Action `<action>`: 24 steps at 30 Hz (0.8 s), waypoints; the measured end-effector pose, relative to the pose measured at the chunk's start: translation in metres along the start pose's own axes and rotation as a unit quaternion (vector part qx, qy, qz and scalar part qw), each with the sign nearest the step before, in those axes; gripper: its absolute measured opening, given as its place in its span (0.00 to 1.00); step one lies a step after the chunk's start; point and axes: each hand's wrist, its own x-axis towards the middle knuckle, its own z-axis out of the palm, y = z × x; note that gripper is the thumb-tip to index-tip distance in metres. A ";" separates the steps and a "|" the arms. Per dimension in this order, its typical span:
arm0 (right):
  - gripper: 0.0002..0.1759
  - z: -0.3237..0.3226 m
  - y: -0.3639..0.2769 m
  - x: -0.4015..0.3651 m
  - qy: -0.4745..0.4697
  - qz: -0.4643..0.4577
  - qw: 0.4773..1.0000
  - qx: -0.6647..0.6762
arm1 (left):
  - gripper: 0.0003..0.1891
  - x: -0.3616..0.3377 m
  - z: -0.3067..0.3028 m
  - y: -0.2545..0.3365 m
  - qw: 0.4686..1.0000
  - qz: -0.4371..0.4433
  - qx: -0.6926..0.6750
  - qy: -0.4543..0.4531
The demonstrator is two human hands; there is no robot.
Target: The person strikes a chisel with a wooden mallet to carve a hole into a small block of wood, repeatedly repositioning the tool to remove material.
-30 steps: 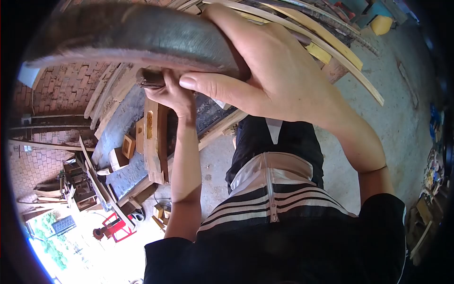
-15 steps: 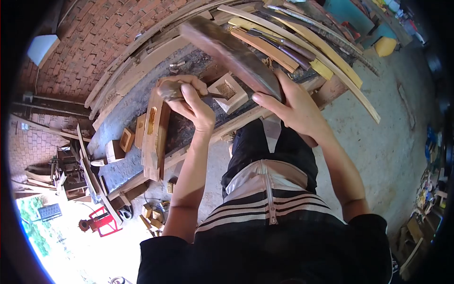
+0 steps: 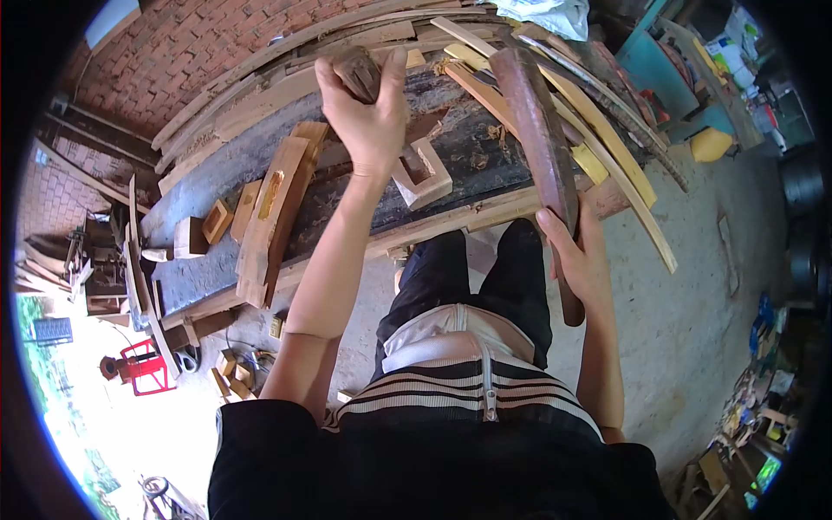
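Note:
My left hand [image 3: 368, 126] is wrapped round a worn brown wooden handle [image 3: 357, 74], likely a chisel's, its end toward me. Below that wrist, a thin dark shaft meets a pale wooden block [image 3: 429, 192] with a squared hollow; the tip's exact place is hidden. My right hand [image 3: 579, 260] grips the lower part of a long, dark wooden mallet or club [image 3: 537, 130], raised over the bench's front edge. Left of the block lies a long timber piece [image 3: 277, 204] with a mortise slot.
A dark workbench [image 3: 204, 273] carries smaller wood blocks [image 3: 189, 236] at the left. Long thin strips [image 3: 646, 227] jut past its right end. Behind are stacked planks [image 3: 251, 108] and a brick wall. A red stool [image 3: 147, 366] stands at the lower left.
My left hand has moved up and turned, tipping the handle more upright. My right hand has moved right and down, swinging the club to a steeper angle. The view has shifted slightly.

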 end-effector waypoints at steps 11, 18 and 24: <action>0.26 0.002 0.010 0.003 -0.012 0.044 0.999 -0.010 | 0.12 -0.030 0.011 0.000 0.991 -0.106 -0.056 0.061; 0.27 0.009 0.008 0.010 -0.033 0.043 0.998 -0.035 | 0.11 -0.028 0.012 -0.002 0.985 -0.131 -0.093 0.055; 0.26 0.017 0.005 0.013 -0.034 0.028 0.999 -0.021 | 0.14 -0.020 0.003 0.021 0.939 -0.282 -0.185 -0.073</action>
